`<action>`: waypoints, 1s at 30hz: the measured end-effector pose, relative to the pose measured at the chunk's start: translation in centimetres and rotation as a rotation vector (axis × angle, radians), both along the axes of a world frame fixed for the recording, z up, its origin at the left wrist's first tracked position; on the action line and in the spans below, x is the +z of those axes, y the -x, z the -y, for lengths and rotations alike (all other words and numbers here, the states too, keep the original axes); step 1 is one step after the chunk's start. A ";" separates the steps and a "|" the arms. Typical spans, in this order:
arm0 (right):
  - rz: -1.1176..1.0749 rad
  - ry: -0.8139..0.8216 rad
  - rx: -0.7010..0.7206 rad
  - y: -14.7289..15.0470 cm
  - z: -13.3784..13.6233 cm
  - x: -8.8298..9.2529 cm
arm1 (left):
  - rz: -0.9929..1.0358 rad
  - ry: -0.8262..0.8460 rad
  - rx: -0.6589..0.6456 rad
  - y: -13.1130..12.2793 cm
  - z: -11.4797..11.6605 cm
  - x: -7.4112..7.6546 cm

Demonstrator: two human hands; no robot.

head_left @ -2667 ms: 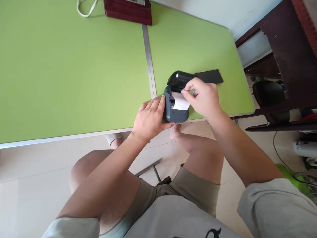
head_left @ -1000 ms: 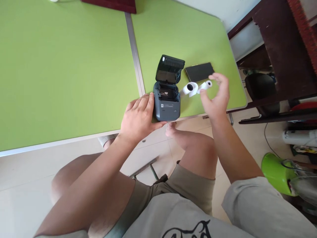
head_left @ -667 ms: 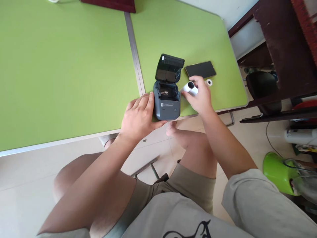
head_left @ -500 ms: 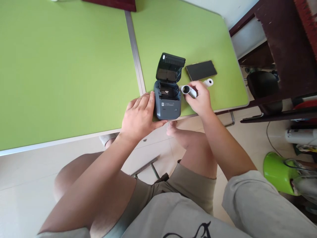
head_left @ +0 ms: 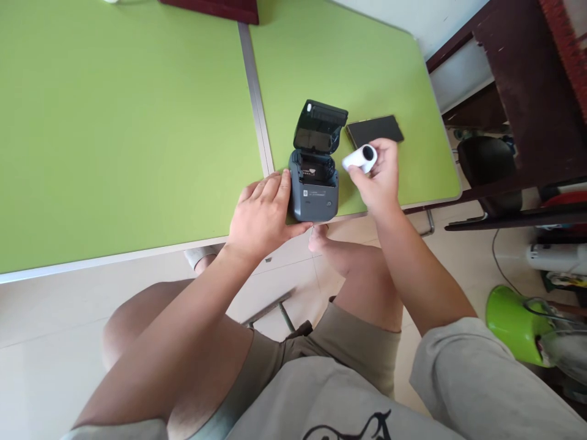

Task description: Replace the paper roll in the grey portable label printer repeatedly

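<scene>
A dark grey label printer point(head_left: 315, 200) stands near the front edge of the green table, its black lid point(head_left: 320, 126) raised and its roll bay showing. My left hand point(head_left: 261, 214) grips the printer's left side, fingers along the side and thumb under the front edge. To the right of the printer, my right hand point(head_left: 383, 177) holds a white paper roll point(head_left: 355, 162) between thumb and fingers, above the table. The roll is tilted, with its dark core opening facing up. Nothing shows inside the bay except a small white label.
A dark phone point(head_left: 376, 130) lies flat behind my right hand. A metal strip point(head_left: 254, 91) crosses the green table point(head_left: 137, 122). At the far edge sits a dark red object point(head_left: 215, 7). Dark wooden furniture point(head_left: 518, 91) and a bright green object point(head_left: 509, 324) stand to the right.
My right hand has lifted and turned the paper roll, moving it slightly right and away from the printer. A second white roll behind that hand is now hidden. My left hand stays on the printer.
</scene>
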State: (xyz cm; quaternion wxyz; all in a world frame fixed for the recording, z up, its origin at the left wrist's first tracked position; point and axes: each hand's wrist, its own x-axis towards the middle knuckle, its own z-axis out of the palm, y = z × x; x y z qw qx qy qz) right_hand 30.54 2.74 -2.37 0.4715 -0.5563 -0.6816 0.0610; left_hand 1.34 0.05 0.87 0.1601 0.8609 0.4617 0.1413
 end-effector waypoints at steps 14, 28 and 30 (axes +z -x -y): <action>0.229 0.128 0.235 5.9 1.3 5.5 | 0.029 -0.006 -0.020 0.2 0.1 -0.3; 0.292 0.259 0.205 6.4 -0.5 6.7 | 0.010 0.042 -0.019 0.1 0.1 0.1; 0.225 0.199 0.223 6.1 0.0 6.4 | 0.013 0.037 -0.017 0.0 0.1 0.0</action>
